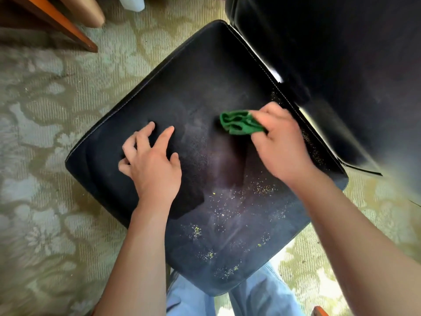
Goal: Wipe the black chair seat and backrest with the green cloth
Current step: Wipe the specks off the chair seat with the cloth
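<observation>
A wooden leg stands on the patterned carpet at far left. The left hand rests fingers spread on the black seat. Yellow-green crumbs speckle its near part. The right hand clutches the bunched green cloth against the seat, near the backrest.

No text, label, brand, number or sign can be read anywhere in the head view. The surfaces that show carry no lettering.
</observation>
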`<state>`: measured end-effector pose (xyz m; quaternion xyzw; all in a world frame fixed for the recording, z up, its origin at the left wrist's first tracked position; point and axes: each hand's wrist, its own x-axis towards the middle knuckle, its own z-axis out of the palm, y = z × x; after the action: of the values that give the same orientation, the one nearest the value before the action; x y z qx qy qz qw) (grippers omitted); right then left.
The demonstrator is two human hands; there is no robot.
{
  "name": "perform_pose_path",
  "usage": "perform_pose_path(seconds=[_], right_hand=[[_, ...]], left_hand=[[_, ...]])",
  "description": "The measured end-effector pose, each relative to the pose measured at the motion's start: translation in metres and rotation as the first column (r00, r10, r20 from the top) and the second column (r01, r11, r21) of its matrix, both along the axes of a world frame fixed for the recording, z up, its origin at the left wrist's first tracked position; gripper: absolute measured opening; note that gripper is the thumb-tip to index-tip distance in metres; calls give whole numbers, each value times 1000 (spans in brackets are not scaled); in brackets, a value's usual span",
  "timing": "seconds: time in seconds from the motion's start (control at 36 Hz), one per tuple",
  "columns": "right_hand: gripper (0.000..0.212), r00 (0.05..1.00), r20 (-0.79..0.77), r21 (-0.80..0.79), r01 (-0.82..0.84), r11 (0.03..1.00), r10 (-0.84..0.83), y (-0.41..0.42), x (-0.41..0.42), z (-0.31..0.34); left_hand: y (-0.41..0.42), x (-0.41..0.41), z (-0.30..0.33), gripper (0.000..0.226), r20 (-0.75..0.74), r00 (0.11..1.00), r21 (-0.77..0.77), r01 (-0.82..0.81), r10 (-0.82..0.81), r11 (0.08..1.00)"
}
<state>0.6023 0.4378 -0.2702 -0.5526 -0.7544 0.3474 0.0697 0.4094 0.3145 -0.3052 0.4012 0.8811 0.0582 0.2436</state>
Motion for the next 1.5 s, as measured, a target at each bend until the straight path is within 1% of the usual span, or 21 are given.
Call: perform_pose_path(seconds=[0.08,0.19,0.25,0.33,0.47,0.61,0.67,0.72,0.78,0.83,0.89,0.92,0.97,1.06,1.11,1.17,1.22,1.33,1.42,1.47,1.5], right_hand=[[49,993,96,-7,66,998,-65,7,2,-11],[43,973,232,-52,16,999,-3,-9,-3,-26],[41,966,256,-61,-7,998,23,-18,-6,-27],[39,966,247,-83,-59,995,77,-31,-9,-25],[34,949,202,-139,-217,966,242,-62,-11,-22],[22,884,201,-235,-374,897,421,-91,-11,-14],[21,860,172,-266,-430,863,481,-97,-10,-13],[20,855,128,-298,-450,842,503,-96,-6,-12],[21,897,53,-339,-397,853,439,-88,-2,-10],[20,963,-69,-313,-270,910,262,-78,3,-4],[21,987,-158,-255,-84,963,44,-65,8,2],[22,982,-177,-236,20,972,-64,-57,12,5],[20,951,-177,-186,221,957,-254,-43,20,9],[24,860,-111,-84,490,867,-497,-29,36,9],[28,795,-48,-1,606,796,-605,-25,48,6],[30,755,-1,71,654,754,-655,-22,59,0],[31,741,41,117,663,739,-671,-20,67,-8],[29,783,145,108,596,796,-605,-17,65,-26],[40,796,242,109,546,831,-555,-12,58,-33],[46,803,255,123,526,842,-539,-8,56,-34],[43,813,250,128,511,850,-526,-6,56,-34]], left_hand=[[-3,-2,0,54,12,1000,15,1,-1,1000],[-5,-3,0,53,16,1000,26,11,-12,1000],[-7,-3,0,53,11,1000,25,22,-23,999],[-7,-3,0,53,9,1000,31,26,-27,999],[-6,-1,0,54,6,1000,27,19,-19,999],[-5,2,0,54,-2,1000,19,20,-20,1000],[-5,4,0,54,-7,1000,15,21,-21,1000],[-4,5,1,54,-10,1000,4,25,-25,1000],[-2,5,1,54,-4,1000,-12,18,-18,1000],[1,5,2,51,2,1000,-20,-4,4,1000],[5,9,4,48,3,999,-20,-38,38,999],[8,11,4,47,1,999,-18,-53,53,998],[14,18,6,46,-6,998,-5,-60,60,998],[24,29,8,51,-3,1000,21,26,-26,999],[31,36,9,55,5,992,23,123,-123,992],[38,42,7,59,24,981,24,190,-191,981],[44,46,5,62,36,974,13,225,-225,974],[48,48,1,65,18,970,-25,241,-240,970],[48,48,0,64,-1,966,-44,257,-257,965],[48,47,-2,64,-3,963,-49,268,-269,962],[48,46,-2,64,-4,962,-50,273,-274,961]])
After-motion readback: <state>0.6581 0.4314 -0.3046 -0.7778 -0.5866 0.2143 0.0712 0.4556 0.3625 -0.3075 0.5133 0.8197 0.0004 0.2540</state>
